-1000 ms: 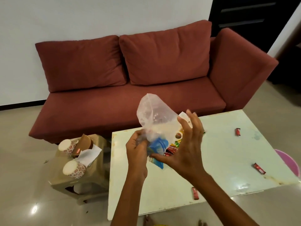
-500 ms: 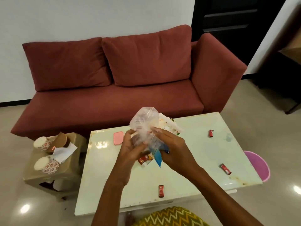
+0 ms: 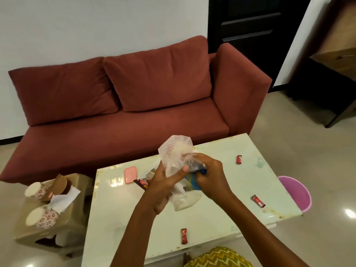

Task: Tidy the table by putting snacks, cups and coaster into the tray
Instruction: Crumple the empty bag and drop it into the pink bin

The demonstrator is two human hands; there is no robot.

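clear bag [image 3: 174, 151] held above the worktop [image 3: 221, 214], long axis 12–6 o'clock, open mouth pointing to 12. Left grip [image 3: 163, 184] is wrapped round its middle. Right grip [image 3: 211, 175] is clamped on the blue packet [image 3: 193, 183] at the bag's 3 o'clock side.

The thin clear plastic bag [image 3: 174, 157] is filmy and crinkled, with a faint sheen. The pale green rectangular table top [image 3: 221, 218] is smooth and glossy, reflecting light, with rusty stains along its edges. The small red snack sachet [image 3: 184, 236] near its front edge looks like shiny printed wrapper. The rust-red two-cushion sofa [image 3: 134, 132] is matt woven cloth. The beige floor tiles [image 3: 327, 237] are polished and mirror lamps. The round pink bin [image 3: 296, 191] looks like smooth plastic, and the white flower-printed cup [image 3: 43, 218] looks matt.
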